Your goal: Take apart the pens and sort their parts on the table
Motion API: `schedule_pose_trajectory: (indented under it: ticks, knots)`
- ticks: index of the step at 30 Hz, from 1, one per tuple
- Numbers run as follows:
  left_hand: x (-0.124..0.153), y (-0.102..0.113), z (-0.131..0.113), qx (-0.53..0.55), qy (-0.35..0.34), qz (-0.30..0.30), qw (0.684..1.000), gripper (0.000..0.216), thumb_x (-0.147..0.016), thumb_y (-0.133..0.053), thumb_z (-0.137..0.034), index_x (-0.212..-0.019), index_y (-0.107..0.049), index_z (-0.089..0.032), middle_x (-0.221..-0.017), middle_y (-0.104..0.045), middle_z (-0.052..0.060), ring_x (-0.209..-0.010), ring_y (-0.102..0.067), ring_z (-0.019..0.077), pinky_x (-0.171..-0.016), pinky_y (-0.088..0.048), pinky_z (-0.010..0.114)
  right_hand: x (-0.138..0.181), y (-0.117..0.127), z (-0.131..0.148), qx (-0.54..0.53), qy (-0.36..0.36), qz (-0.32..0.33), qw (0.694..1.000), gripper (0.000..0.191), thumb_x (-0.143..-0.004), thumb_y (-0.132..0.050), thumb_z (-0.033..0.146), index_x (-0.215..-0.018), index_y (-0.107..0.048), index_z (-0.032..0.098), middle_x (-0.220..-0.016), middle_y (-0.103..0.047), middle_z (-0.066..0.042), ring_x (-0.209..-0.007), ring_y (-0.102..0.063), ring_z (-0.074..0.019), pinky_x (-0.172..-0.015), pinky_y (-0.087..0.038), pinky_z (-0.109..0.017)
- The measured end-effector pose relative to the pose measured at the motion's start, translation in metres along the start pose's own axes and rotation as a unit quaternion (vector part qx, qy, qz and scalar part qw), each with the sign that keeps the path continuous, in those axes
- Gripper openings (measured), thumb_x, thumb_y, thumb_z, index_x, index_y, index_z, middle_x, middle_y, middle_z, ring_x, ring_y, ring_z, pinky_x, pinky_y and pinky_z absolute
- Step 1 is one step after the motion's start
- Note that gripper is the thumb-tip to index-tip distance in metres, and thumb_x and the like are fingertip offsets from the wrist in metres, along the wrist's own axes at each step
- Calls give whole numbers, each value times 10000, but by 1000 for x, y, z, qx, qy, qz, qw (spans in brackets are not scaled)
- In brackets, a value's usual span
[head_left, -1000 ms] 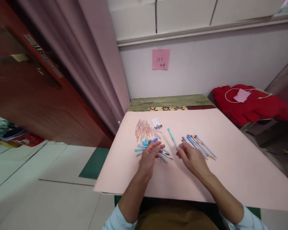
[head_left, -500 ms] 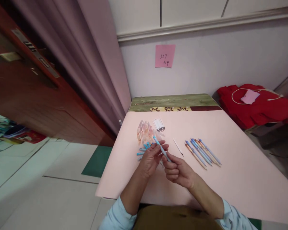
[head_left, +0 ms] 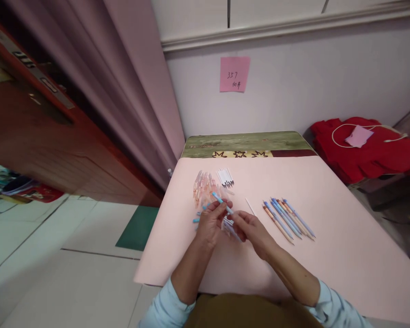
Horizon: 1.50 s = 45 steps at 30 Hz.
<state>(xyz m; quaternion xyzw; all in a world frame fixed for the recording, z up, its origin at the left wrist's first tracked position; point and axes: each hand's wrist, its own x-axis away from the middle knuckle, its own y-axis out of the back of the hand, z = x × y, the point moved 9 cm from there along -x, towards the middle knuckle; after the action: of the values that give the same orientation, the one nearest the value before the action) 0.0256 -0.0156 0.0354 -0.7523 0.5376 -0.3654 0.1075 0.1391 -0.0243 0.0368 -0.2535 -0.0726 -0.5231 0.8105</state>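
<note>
A light blue pen [head_left: 217, 197] is held between my two hands above the table, slanting down to the right. My left hand [head_left: 208, 224] grips its barrel between thumb and fingers. At the lower end, my right hand [head_left: 252, 228] pinches the pen, and its fingers hide the tip. Blue pen parts [head_left: 196, 220] lie beneath my left hand, partly covered by it. A single white refill [head_left: 250, 206] rests just beyond my right hand, which covers its near end. Farther back sit a pile of clear and orange pen parts [head_left: 204, 187] and a bundle of white refills [head_left: 224, 175] with black tips.
To the right, several blue and tan pens [head_left: 289, 219] lie side by side on the pink table cover [head_left: 328, 269]. Red cloth [head_left: 379, 150] with a white cable is beyond the table's right edge. A wooden door [head_left: 89, 155] and a curtain stand at the left.
My right hand has turned and shifted its hold on the pen's lower end, with the fingers now pinching from above. The pen has moved slightly left.
</note>
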Motion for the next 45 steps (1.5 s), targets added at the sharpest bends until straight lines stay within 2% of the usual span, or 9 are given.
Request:
schedule_pose_trajectory:
  ticks: [4, 10, 13, 19, 25, 30, 37, 41, 45]
  knots:
    - [3, 2, 1, -12, 16, 7, 1000, 315, -600, -872, -242, -854, -730, -122, -866, -751, 88, -794, -686, 160, -784, -514, 272, -3, -1, -23, -62, -112, 29, 991, 582, -775, -585, 718, -798, -659, 141, -472, -443, 59, -408, -329, -62, -439, -189, -218]
    - [2, 11, 2, -7, -16, -20, 1000, 284, -603, -865, -231, -826, -729, -119, -867, -753, 87, -830, -694, 171, -867, -494, 297, -4, 9, 1, 21, 16, -45, 999, 463, -645, -794, 581, -725, -637, 153, -611, -616, 0, -499, -458, -73, -495, -317, -222]
    - [2, 15, 3, 10, -26, -43, 999, 277, -599, -866, -221, -819, -725, -126, -864, -753, 77, -866, -696, 174, -901, -487, 300, -3, 13, 6, 51, 51, -72, 995, 454, -590, -848, 527, -727, -594, 176, -558, -571, 39, -487, -448, -78, -479, -312, -219]
    - [6, 10, 10, 1, -2, -17, 1000, 302, -606, -869, -246, -844, -726, -127, -870, -753, 82, -811, -692, 163, -826, -509, 288, -4, 1, -27, -39, -101, 22, 994, 560, -798, -560, 701, -807, -645, 148, -460, -402, 77, -379, -275, -51, -399, -142, -211]
    - [3, 19, 3, 20, -32, -59, 998, 270, -635, -854, -238, -817, -692, -122, -853, -750, 84, -792, -702, 161, -819, -526, 285, -5, 18, -3, 44, 36, -79, 995, 414, -616, -824, 502, -730, -614, 163, -552, -560, 37, -464, -424, -67, -448, -284, -201]
    - [3, 17, -2, 20, -21, -55, 998, 263, -674, -829, -224, -860, -671, -125, -903, -749, 99, -798, -718, 182, -782, -560, 294, -5, 24, -1, 105, 46, -82, 990, 374, -695, -742, 527, -744, -601, 184, -573, -572, 31, -470, -429, -88, -456, -290, -218]
    - [4, 56, -8, -62, -22, -147, 987, 319, -682, -814, -279, -945, -671, -166, -940, -747, 72, -672, -700, 146, -612, -573, 276, 13, 50, 23, 410, 110, -137, 895, 290, -804, -633, 493, -752, -689, 213, -558, -571, 25, -515, -464, -126, -503, -287, -245]
    - [3, 64, -6, -136, -32, -146, 979, 337, -620, -841, -310, -879, -693, -153, -904, -749, 84, -661, -694, 139, -615, -570, 259, 26, 59, 26, 513, 100, -169, 836, 261, -839, -595, 481, -782, -725, 262, -570, -618, 22, -554, -535, -152, -540, -307, -256]
    - [2, 64, -5, -201, -35, -145, 968, 349, -644, -809, -373, -903, -709, -161, -878, -744, 86, -644, -677, 139, -569, -556, 246, 33, 65, 22, 533, 78, -169, 825, 251, -854, -577, 474, -801, -742, 292, -623, -665, 19, -620, -592, -169, -563, -325, -258]
